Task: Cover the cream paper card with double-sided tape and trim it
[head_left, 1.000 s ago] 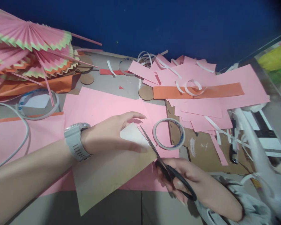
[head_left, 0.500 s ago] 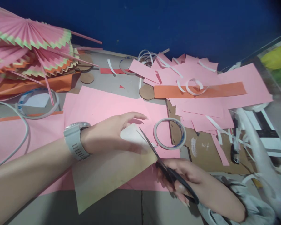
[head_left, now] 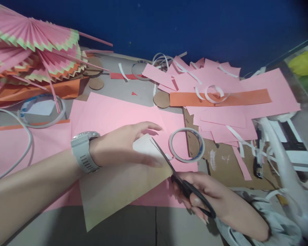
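My left hand [head_left: 125, 145], with a grey watch [head_left: 84, 150] on the wrist, grips a sheet of pale yellowish paper [head_left: 118, 194] between thumb and fingers. The sheet's upper part looks white and bends up inside the hand. Black-handled scissors [head_left: 184, 186] are in my right hand [head_left: 207, 194], fingers through the loops. Their blades point up and left, lying along the paper's right edge, nearly closed. Under the sheet, pink paper [head_left: 123, 112] covers the work surface. A roll of tape [head_left: 171, 145] lies just right of the blades.
Folded pink fans [head_left: 33, 37] pile up at far left, near another tape roll [head_left: 63, 112]. Pink paper pieces [head_left: 220, 121] and an orange strip [head_left: 251, 98] lie at right, on cardboard [head_left: 231, 174]. A box cutter [head_left: 258, 167] sits beside them. A blue wall [head_left: 154, 27] stands behind.
The scissors' handles have closed slightly, and the blades stay at the paper's edge. The whole view has shifted a little. Both hands hold nearly the same places.
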`<state>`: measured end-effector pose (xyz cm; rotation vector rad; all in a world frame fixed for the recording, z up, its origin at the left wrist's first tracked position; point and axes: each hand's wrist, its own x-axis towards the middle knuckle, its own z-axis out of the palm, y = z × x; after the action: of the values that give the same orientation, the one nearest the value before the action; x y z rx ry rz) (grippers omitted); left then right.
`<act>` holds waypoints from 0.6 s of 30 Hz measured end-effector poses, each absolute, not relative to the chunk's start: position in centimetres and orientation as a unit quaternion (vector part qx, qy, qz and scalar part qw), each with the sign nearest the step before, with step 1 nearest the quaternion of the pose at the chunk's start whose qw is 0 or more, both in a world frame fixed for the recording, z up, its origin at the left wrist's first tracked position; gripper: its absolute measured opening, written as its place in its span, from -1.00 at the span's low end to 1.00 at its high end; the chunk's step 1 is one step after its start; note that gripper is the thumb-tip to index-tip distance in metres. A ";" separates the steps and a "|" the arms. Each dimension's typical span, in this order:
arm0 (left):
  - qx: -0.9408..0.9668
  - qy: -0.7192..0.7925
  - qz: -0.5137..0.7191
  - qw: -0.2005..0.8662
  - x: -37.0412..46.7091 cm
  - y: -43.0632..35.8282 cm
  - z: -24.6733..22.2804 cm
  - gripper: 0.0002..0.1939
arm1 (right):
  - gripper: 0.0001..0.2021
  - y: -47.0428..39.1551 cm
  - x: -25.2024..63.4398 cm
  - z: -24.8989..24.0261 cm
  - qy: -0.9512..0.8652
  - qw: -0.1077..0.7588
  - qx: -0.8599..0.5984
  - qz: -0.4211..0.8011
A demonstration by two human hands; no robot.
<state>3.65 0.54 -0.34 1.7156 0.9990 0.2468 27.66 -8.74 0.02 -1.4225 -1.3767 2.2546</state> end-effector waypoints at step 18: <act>0.720 0.425 0.100 0.539 3.7 0.6 -0.2 -0.21 | -0.55 -9.4 28.1 -1.1 -0.434 0.090 -0.464 0.767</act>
<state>3.72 0.56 -0.17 1.7119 1.0105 0.2380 28.11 -9.42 -1.11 -1.3793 -1.2891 2.2814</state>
